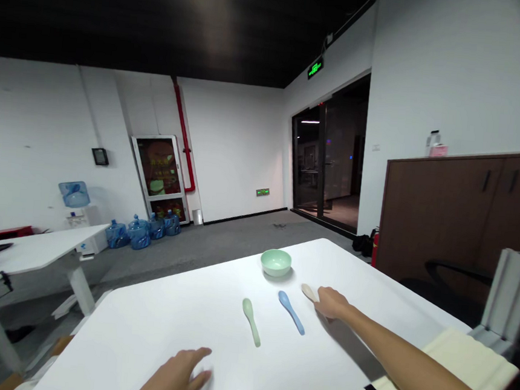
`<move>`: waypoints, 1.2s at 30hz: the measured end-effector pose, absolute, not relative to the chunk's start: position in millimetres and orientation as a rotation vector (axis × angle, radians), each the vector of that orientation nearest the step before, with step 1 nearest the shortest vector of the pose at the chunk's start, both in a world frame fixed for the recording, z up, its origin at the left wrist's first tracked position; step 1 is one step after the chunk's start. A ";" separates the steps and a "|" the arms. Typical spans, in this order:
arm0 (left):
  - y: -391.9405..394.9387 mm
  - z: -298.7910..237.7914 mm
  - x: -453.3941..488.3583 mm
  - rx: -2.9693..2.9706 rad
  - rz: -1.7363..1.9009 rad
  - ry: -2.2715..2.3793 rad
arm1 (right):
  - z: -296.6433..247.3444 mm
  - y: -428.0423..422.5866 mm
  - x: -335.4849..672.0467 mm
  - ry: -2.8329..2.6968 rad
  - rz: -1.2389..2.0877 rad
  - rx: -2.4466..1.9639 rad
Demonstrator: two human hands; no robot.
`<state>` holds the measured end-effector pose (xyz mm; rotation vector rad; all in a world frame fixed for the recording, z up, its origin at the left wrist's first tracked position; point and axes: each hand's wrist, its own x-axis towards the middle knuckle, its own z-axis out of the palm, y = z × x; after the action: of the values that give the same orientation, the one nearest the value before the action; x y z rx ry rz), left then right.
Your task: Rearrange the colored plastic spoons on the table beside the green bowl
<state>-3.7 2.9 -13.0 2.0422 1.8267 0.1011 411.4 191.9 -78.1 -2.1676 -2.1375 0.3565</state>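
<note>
My right hand (331, 303) is closed around the handle of a beige spoon (308, 293), whose bowl end points toward the back left. Left of it on the white table lies a blue spoon (291, 312), and farther left a green spoon (251, 323). A light green bowl (276, 262) stands upright behind the spoons. Near the front edge, my left hand (179, 375) hovers with thumb and forefinger apart, holding nothing; its other fingers are partly hidden. Whether the beige spoon still touches the table I cannot tell.
The white table (153, 319) has a cream cloth with black stripes (468, 365) at its right front, under my right forearm. A metal profile post (508, 298) rises at the right edge. Beyond are a brown cabinet (436, 210) and several blue water bottles (139, 233).
</note>
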 end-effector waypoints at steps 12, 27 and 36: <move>3.4 -13.5 -4.5 2.047 0.070 1.838 | -75.4 190.0 410.3 -2.075 0.352 -2.171; 3.6 -14.7 -5.7 2.025 0.132 1.827 | -59.0 183.0 402.0 -2.066 0.166 -2.121; 4.0 -13.6 -3.8 2.014 0.103 1.825 | -50.4 175.9 395.3 -2.080 0.163 -2.026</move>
<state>-3.8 4.0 -13.6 2.0144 1.8249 0.1029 395.3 175.9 -50.4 -2.0259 -2.0797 0.1629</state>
